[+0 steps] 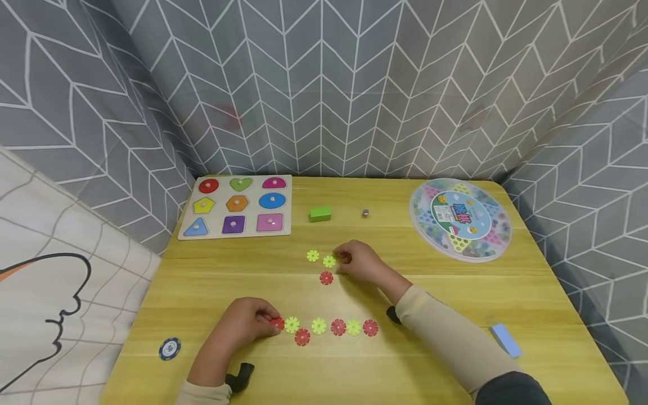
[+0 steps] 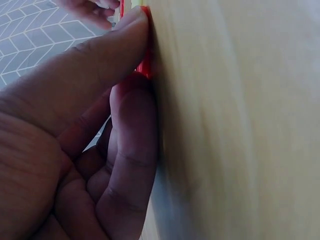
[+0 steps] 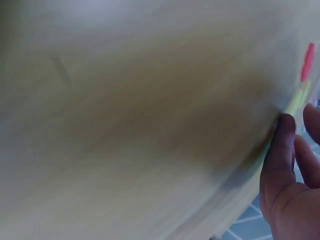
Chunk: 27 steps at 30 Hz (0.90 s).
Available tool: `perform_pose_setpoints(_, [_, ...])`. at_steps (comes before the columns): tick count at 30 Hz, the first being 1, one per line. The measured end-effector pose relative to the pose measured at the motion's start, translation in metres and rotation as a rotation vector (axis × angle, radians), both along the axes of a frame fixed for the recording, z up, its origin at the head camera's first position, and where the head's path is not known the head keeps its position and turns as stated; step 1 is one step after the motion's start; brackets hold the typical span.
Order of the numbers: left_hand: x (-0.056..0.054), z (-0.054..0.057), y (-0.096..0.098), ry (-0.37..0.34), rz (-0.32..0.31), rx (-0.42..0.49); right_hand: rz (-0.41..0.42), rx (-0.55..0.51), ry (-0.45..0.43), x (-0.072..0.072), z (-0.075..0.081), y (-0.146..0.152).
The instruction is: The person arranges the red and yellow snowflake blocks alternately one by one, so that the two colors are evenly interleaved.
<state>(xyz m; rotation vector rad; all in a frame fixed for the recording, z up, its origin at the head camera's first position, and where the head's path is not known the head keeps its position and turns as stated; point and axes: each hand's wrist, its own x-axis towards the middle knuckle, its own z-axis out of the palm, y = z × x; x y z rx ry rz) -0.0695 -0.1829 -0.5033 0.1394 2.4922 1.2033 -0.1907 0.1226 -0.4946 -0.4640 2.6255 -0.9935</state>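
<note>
My left hand [image 1: 248,320] pinches a red notched plastic disc [image 1: 277,323] at the left end of a row, between thumb and finger, low against the table. That disc's red edge [image 2: 145,65] shows in the left wrist view. Rightward, yellow-green discs [image 1: 319,325] and red discs [image 1: 338,327] alternate, one red disc [image 1: 302,337] sitting nearer the front. Farther back, my right hand [image 1: 360,263] has its fingertips right at a yellow-green disc [image 1: 329,261]. Its thumb and finger stand apart in the right wrist view. Another yellow-green disc [image 1: 313,256] and a red one [image 1: 326,277] lie beside it.
A knobbed shape puzzle board [image 1: 253,228] lies back left, a round game board [image 1: 460,219] back right. Between them are a green block [image 1: 320,214] and a small metallic piece [image 1: 365,212]. A blue block [image 1: 505,340] lies right, a poker chip [image 1: 169,349] left.
</note>
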Motion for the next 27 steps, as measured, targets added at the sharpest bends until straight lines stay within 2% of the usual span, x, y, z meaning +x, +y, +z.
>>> perform_pose_setpoints(4, [0.0, 0.0, 0.001, 0.007, -0.005, 0.002, 0.019, 0.047, 0.019, -0.006, 0.0, -0.014])
perform_pose_setpoints(10, [0.0, 0.001, 0.001, 0.015, -0.001, -0.002, 0.035, 0.088, 0.068, -0.006, 0.002, -0.024])
perform_pose_setpoints(14, [0.0, 0.002, 0.0, 0.013, 0.003, -0.002, 0.049, 0.154, 0.102, -0.007, 0.001, -0.028])
perform_pose_setpoints(19, [0.0, 0.002, 0.0, 0.014, -0.004, 0.006, 0.048, 0.198, 0.071, -0.009, 0.0, -0.028])
perform_pose_setpoints(22, [0.0, 0.001, 0.0, 0.011, -0.014, 0.017, -0.006, 0.142, 0.017, -0.007, 0.001, -0.023])
perform_pose_setpoints(27, [-0.001, -0.001, -0.001, 0.014, -0.023, 0.018, -0.095, -0.062, -0.06, 0.001, 0.012, 0.0])
